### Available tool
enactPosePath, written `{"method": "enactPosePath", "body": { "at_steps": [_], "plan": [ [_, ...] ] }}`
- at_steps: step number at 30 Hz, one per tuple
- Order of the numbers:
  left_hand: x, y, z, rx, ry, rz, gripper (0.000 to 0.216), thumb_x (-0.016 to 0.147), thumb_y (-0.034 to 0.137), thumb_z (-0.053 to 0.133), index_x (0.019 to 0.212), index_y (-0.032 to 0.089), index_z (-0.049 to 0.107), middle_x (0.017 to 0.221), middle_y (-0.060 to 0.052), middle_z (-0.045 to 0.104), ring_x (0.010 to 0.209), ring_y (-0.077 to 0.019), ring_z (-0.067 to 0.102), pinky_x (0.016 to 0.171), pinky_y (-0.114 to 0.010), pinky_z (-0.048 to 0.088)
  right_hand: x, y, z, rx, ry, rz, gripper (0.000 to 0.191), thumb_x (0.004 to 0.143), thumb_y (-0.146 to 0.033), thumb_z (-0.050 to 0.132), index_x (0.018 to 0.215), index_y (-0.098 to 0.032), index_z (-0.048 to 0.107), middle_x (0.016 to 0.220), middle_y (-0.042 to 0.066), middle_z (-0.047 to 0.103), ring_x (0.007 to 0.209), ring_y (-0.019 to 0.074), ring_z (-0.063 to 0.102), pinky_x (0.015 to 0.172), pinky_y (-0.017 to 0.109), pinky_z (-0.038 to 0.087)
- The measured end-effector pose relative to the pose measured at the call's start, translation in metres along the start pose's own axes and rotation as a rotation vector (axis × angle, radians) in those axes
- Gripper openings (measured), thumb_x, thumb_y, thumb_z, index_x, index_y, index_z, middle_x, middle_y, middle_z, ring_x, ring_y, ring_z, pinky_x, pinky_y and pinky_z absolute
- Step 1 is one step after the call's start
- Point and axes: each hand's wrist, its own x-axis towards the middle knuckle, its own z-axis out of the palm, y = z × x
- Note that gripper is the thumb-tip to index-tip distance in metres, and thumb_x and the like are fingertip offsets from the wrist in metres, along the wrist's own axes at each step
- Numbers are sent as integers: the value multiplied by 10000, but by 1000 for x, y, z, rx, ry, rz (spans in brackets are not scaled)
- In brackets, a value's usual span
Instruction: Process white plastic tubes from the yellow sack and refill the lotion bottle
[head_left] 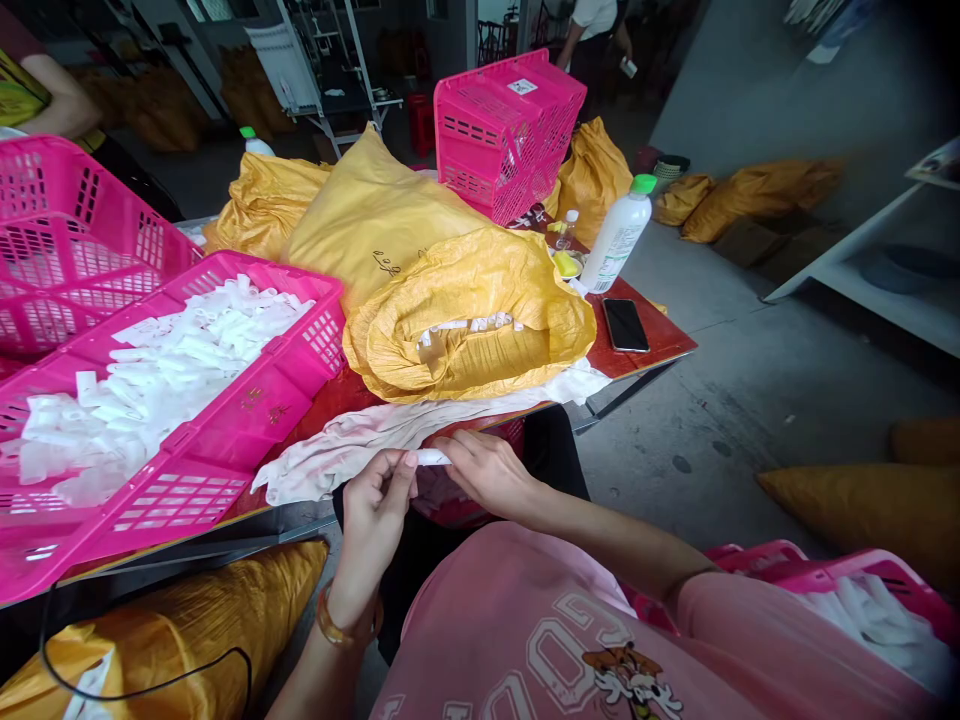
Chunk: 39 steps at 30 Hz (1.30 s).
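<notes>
My left hand (375, 510) and my right hand (484, 468) meet just below the table's front edge. Both pinch a small white plastic piece (433, 457) between their fingertips. Right above them a crumpled white cloth (352, 445) lies along the edge of the red table (645, 355). Behind it an open yellow woven sack (472, 315) shows several more white pieces inside. A pink crate (247, 410) to the left is full of white plastic pieces.
More pink crates stand at far left (67, 235), upside down at the back (506, 130) and at my lower right (862, 585). A black phone (625, 324) and a green-capped white bottle (619, 235) sit on the table's right. Yellow sacks lie about; other people are behind.
</notes>
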Motion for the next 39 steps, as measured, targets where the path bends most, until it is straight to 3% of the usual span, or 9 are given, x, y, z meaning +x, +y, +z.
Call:
{"method": "enactPosePath", "body": {
  "at_steps": [4, 9, 14, 16, 19, 24, 30, 34, 39],
  "plan": [
    [7, -1, 12, -210, -38, -118, 367, 915, 489, 598, 732, 194, 480, 585, 57, 382, 440, -61, 270, 416, -205, 196, 3, 6, 4, -100, 15, 30, 301, 1017, -180, 384, 1251, -146, 571, 979, 124, 656, 890, 235, 603, 819, 367, 500],
    [0, -14, 22, 40, -55, 123, 325, 967, 485, 493, 885, 199, 622, 731, -23, 568, 651, -143, 534, 596, -257, 449, 4, 14, -1, 371, -97, 77, 205, 992, -196, 465, 1171, -179, 561, 1048, 72, 659, 930, 181, 630, 827, 280, 502],
    [2, -41, 10, 82, -380, 49, 393, 898, 487, 619, 1174, 211, 665, 766, -14, 608, 682, -151, 573, 631, -257, 479, -16, 24, 23, 452, -238, 167, 149, 978, -213, 511, 1082, -171, 608, 997, 50, 680, 894, 166, 646, 828, 262, 502],
    [14, -49, -9, 93, -397, 11, 439, 891, 503, 621, 1216, 211, 659, 792, -23, 640, 701, -158, 604, 641, -260, 496, -22, 32, 30, 384, -311, 192, 278, 955, -248, 571, 1219, -163, 588, 1134, 93, 668, 1002, 193, 644, 892, 299, 505],
    [33, -52, -46, 228, -141, 96, 526, 862, 528, 640, 1298, 234, 619, 848, -36, 690, 747, -189, 652, 671, -289, 525, -13, 55, 18, 317, -426, 125, 598, 880, -333, 702, 1410, -157, 490, 1336, 155, 591, 1192, 242, 591, 1001, 344, 476],
    [34, -32, -90, 350, -59, 265, 314, 840, 509, 656, 1053, 300, 752, 950, -63, 757, 854, -245, 712, 744, -344, 580, 62, 121, -28, -86, -292, 269, 320, 1020, -185, 414, 1244, -194, 642, 1149, 72, 706, 1036, 158, 660, 931, 259, 488],
    [53, 14, -161, 435, -21, 277, 294, 911, 434, 581, 1082, 259, 744, 1053, -53, 766, 939, -220, 720, 823, -311, 567, 151, 196, -17, -378, -265, 229, 356, 880, 18, 454, 1111, -87, 703, 1215, 243, 645, 1221, 321, 549, 1062, 481, 370],
    [110, 19, -264, 772, 352, 188, 397, 869, 451, 517, 1029, 147, 715, 1081, -113, 743, 933, -240, 691, 844, -330, 534, 151, 221, -14, -415, -307, 101, 349, 914, -18, 425, 1087, -102, 717, 1236, 254, 636, 1299, 320, 485, 1086, 438, 330],
    [190, -12, -319, 975, 217, -112, 341, 728, 450, 588, 793, 144, 724, 913, -145, 752, 862, -285, 684, 804, -351, 512, 116, 221, -23, -390, -236, 118, 297, 970, -194, 420, 1172, -106, 619, 1168, 205, 651, 1144, 314, 576, 1015, 442, 417]
  ]
}}
